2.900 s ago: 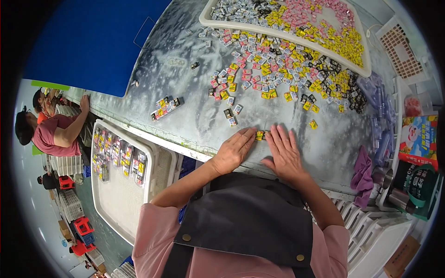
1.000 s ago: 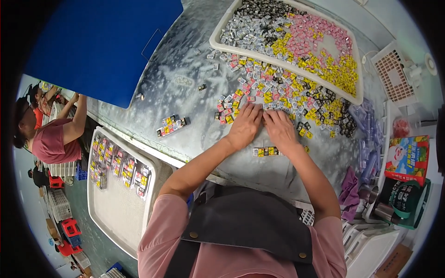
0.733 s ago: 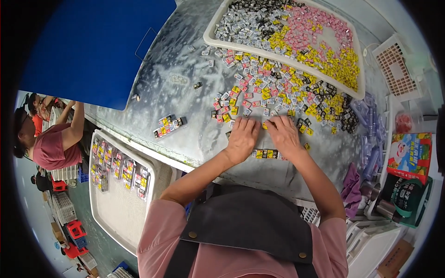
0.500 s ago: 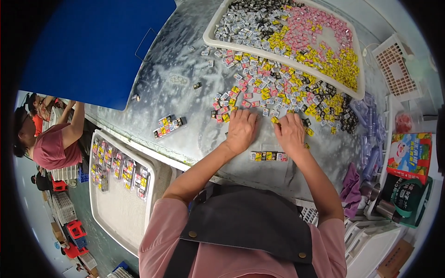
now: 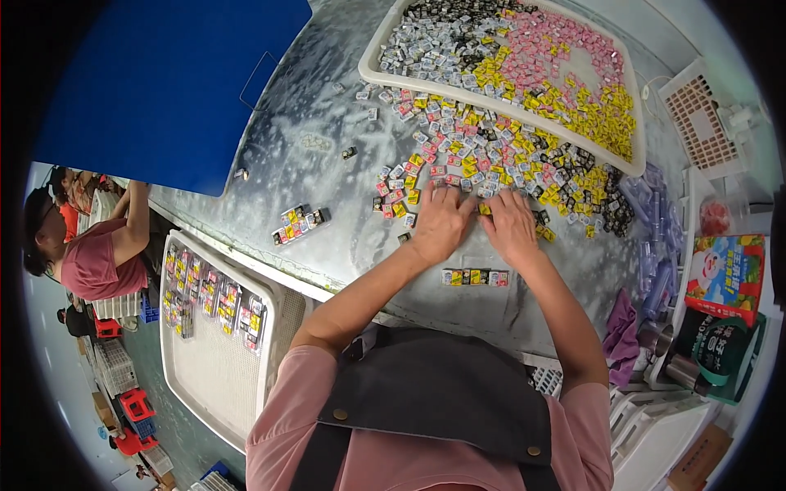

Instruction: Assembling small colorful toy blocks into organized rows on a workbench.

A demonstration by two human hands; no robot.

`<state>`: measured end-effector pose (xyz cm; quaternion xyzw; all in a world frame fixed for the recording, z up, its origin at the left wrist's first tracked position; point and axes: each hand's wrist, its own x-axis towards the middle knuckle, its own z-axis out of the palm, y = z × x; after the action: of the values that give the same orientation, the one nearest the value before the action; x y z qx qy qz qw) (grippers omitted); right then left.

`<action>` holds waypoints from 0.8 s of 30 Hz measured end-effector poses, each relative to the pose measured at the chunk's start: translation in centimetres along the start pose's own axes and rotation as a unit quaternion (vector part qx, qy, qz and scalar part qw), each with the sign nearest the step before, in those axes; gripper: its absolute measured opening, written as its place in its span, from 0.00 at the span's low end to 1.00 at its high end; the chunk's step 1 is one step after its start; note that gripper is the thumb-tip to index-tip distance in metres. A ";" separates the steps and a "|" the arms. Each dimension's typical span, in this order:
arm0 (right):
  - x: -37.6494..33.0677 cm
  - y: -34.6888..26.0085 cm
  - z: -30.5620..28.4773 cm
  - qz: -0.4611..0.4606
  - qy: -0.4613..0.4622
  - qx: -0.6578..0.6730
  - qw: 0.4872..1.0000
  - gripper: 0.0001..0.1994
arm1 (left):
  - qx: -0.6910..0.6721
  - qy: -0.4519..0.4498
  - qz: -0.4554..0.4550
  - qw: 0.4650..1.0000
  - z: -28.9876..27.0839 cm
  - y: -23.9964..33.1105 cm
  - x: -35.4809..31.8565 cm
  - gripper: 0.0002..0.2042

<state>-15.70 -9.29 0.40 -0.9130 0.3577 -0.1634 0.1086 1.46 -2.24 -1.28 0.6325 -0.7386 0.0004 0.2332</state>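
Small wrapped blocks (image 5: 491, 155), in yellow, pink, black and white, lie in a loose spread on the grey table in front of me. My left hand (image 5: 442, 219) is open at the near edge of this spread, its fingers stretched forward onto a few blocks. Beside it, my right hand (image 5: 513, 225) has bent fingers, and a yellow block (image 5: 485, 209) shows at its thumb and index finger. Closer to my body, a short row of blocks (image 5: 475, 277) lies lined up between my forearms. What is under my palms is hidden.
A white tray (image 5: 499, 102) heaped with blocks stands at the back. Two grouped rows of blocks (image 5: 299, 223) lie left. A lower white tray (image 5: 217, 389) holds clear packs. Clear plastic pieces (image 5: 655, 237) and a purple cloth (image 5: 621, 335) are right. A blue panel (image 5: 164, 90) and a person (image 5: 102, 254) are left.
My left hand has moved slightly forward and to the right, its fingers now farther into the blocks and closer to my right hand. The right hand has barely shifted.
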 end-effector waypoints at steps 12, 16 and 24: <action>-2.2 -1.0 -1.9 -0.027 -0.054 0.101 0.993 0.22 | -0.046 0.014 -0.023 0.999 -0.9 1.3 -4.2 0.16; -2.1 -0.8 -1.6 -0.026 -0.082 0.098 0.992 0.23 | -0.045 0.006 -0.013 0.999 -1.1 1.4 -4.1 0.16; -1.8 -1.8 -0.8 -0.042 -0.074 0.108 0.990 0.16 | -0.061 0.002 -0.028 0.998 -1.3 1.6 -4.6 0.16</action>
<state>-16.15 -6.78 1.26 -0.9197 0.2900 -0.1375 0.2262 0.83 2.73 -1.20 0.6374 -0.7189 -0.0499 0.2728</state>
